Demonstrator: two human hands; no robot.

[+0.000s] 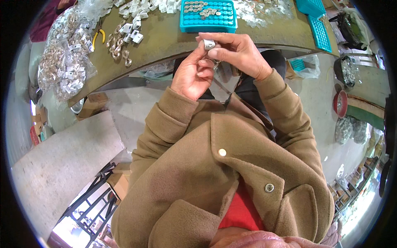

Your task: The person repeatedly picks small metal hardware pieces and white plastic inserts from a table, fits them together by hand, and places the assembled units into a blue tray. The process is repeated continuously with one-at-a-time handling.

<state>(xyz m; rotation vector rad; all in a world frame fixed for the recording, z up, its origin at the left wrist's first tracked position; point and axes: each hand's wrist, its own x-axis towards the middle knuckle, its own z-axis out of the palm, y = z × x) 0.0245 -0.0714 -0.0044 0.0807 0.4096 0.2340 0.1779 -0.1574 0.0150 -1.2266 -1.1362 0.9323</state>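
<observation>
In front of me, just past the table's near edge, I hold a small white plastic housing point(209, 44) between both hands. My left hand point(191, 76) is closed, its fingertips pressed against the left side of the piece and its other fingers curled. From the right, my right hand point(242, 53) pinches the same piece between thumb and fingers. A thin, shiny strand point(216, 64) hangs below it near the curled left fingers; its exact kind is too small to tell. Beyond my hands stands a teal tray point(209, 29) with small round metallic pieces in its rows.
Left on the table point(163, 41) lie yellow-handled pliers point(98, 38), loose white housings point(136, 36) with coiled cords, and clear bags point(66, 68) full of them. Small clear pieces point(264, 12) spread at the back right, near another teal tray point(319, 34). A red bowl point(340, 103) stands at right.
</observation>
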